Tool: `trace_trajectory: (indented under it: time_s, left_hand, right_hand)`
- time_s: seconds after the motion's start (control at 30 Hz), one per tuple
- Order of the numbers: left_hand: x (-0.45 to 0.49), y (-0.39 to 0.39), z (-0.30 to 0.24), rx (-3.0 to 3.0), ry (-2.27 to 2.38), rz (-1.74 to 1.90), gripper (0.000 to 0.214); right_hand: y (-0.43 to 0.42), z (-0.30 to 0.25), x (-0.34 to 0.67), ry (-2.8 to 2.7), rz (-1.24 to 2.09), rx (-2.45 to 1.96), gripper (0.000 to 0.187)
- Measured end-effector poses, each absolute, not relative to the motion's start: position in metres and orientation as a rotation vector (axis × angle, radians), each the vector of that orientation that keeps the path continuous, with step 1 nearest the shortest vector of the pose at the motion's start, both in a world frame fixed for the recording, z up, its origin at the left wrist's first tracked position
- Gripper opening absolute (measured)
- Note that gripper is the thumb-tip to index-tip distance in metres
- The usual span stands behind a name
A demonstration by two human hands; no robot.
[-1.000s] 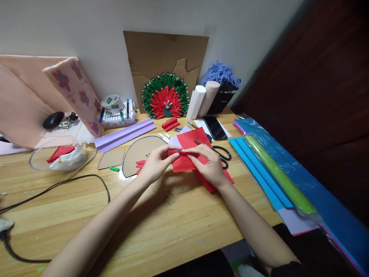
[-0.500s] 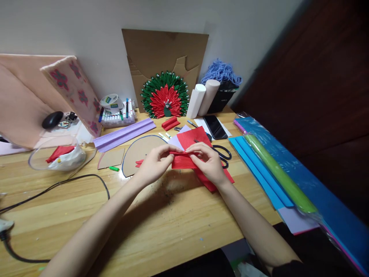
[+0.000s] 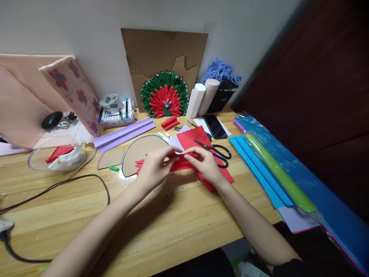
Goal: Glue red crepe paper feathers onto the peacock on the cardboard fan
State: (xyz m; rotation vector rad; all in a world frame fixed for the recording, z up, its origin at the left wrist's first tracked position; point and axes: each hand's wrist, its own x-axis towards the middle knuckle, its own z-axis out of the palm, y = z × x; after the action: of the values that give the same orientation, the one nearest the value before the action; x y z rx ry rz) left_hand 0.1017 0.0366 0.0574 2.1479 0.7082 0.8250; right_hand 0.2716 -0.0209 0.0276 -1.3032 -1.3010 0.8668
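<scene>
My left hand (image 3: 155, 164) and my right hand (image 3: 206, 166) meet over the middle of the table, fingertips close together. Both pinch the upper edge of a small piece of red crepe paper (image 3: 179, 165), which is partly hidden by the fingers. Beneath and beyond my right hand lie larger red crepe paper sheets (image 3: 190, 134), with black-handled scissors (image 3: 211, 148) resting on them. Left of my left hand is a rounded cardboard piece with a blue edge (image 3: 134, 150). Red paper petals (image 3: 139, 164) lie on it, partly covered by my hand.
A green and red peacock craft (image 3: 165, 92) leans on a cardboard sheet (image 3: 164, 46) at the back. A phone (image 3: 215, 127), purple crepe strip (image 3: 127, 134), marker box (image 3: 118, 120) and plastic bowl (image 3: 37, 157) stand around. Rolled papers (image 3: 276, 169) line the right edge; a black cable (image 3: 95, 176) lies left.
My fingers have shifted slightly along the red crepe paper's upper edge, and my left hand has turned a little, covering more of it. More of the scissors shows now.
</scene>
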Motion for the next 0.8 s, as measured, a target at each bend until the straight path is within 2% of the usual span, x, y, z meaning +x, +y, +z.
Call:
trace_trajectory:
  time_s: [0.4, 0.6, 0.8]
  left_hand:
    - [0.1028, 0.0363, 0.0488, 2.347, 0.708, 0.7, 0.024]
    - [0.101, 0.0361, 0.0493, 2.394, 0.713, 0.738, 0.023]
    - [0.1048, 0.0312, 0.0483, 2.505, 0.762, 0.811, 0.019]
  right_hand:
    - [-0.0255, 0.0319, 0.2686, -1.369, 0.681, -1.322, 0.011]
    - [-0.0259, 0.0334, 0.2701, -1.38, 0.764, -1.315, 0.01]
    - [-0.0307, 0.0372, 0.2692, -1.526, 0.555, -1.369, 0.006]
